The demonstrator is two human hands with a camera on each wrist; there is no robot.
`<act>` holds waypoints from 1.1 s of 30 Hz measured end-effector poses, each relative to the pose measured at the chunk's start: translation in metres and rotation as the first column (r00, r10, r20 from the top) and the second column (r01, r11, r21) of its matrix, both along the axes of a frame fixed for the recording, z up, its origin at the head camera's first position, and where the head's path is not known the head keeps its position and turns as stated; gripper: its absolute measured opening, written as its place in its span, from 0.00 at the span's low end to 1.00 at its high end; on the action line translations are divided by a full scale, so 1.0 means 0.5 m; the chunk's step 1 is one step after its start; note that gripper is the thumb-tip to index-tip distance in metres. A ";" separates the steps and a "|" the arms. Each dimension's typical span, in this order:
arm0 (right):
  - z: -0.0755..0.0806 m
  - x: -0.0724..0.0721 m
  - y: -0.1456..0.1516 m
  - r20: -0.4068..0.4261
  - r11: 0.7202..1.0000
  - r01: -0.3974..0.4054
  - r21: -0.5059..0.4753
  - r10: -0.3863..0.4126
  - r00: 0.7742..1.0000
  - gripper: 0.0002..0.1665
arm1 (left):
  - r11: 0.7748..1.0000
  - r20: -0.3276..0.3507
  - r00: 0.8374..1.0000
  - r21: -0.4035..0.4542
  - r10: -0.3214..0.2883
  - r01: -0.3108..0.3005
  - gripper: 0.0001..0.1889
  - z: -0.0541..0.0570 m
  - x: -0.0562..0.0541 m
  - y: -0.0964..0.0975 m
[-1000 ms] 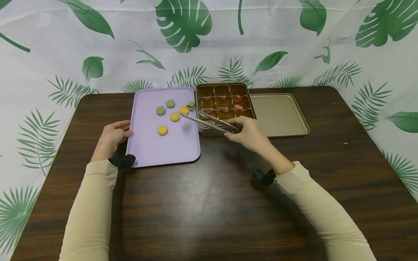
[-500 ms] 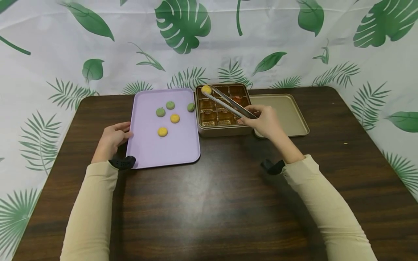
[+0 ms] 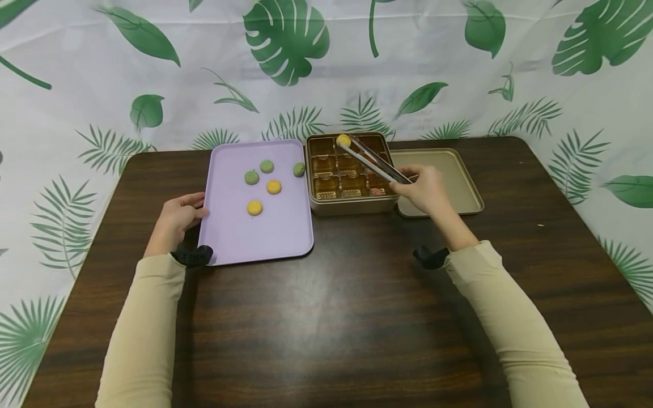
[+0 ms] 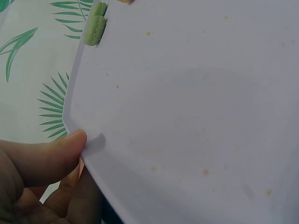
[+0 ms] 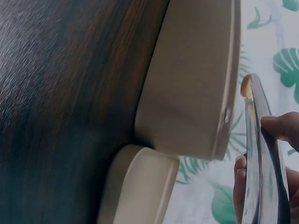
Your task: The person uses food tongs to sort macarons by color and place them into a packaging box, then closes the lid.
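Note:
My right hand [image 3: 427, 190] grips metal tongs [image 3: 380, 166], whose tips pinch a yellow macaron [image 3: 343, 140]. That macaron is over the back row of a gold box [image 3: 352, 207] with a brown divided insert. In the right wrist view, the macaron [image 5: 246, 87] appears above the box rim. My left hand [image 3: 177, 222] pinches the left edge of a lilac tray [image 3: 265, 241], thumb on the rim in the left wrist view. On the tray lie several macarons, among them a green macaron [image 3: 251, 177] and a yellow macaron [image 3: 254, 207].
A shallow gold lid [image 3: 439, 181] lies right of the box. Something pinkish [image 3: 377, 191] sits in the insert's front right compartment. Crumbs dot the tray. The dark wooden table [image 3: 326, 317] meets a leaf-print cloth [image 3: 204, 68] behind.
The tongs took a yellow macaron off the tray, lifted it over the box's back left, then moved it right toward the back middle. My left hand stays at the tray edge.

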State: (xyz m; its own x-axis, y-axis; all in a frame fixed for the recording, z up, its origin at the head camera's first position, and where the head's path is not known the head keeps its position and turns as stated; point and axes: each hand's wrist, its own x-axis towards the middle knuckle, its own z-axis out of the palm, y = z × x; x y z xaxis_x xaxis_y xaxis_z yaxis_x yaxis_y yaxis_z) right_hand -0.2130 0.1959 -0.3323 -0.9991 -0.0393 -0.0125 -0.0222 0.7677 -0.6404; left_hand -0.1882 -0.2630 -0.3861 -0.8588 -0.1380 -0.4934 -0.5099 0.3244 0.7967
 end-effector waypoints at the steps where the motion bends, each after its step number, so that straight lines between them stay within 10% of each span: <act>1: -0.002 -0.001 0.003 0.002 1.000 0.005 -0.001 -0.005 1.000 0.23 | 1.000 0.000 1.000 -0.001 0.001 -0.001 0.30 0.000 0.000 0.000; 33: -0.021 -0.007 0.016 0.034 0.998 0.021 0.067 -0.023 0.999 0.23 | 1.000 0.013 1.000 0.000 0.015 -0.015 0.30 -0.001 -0.002 0.000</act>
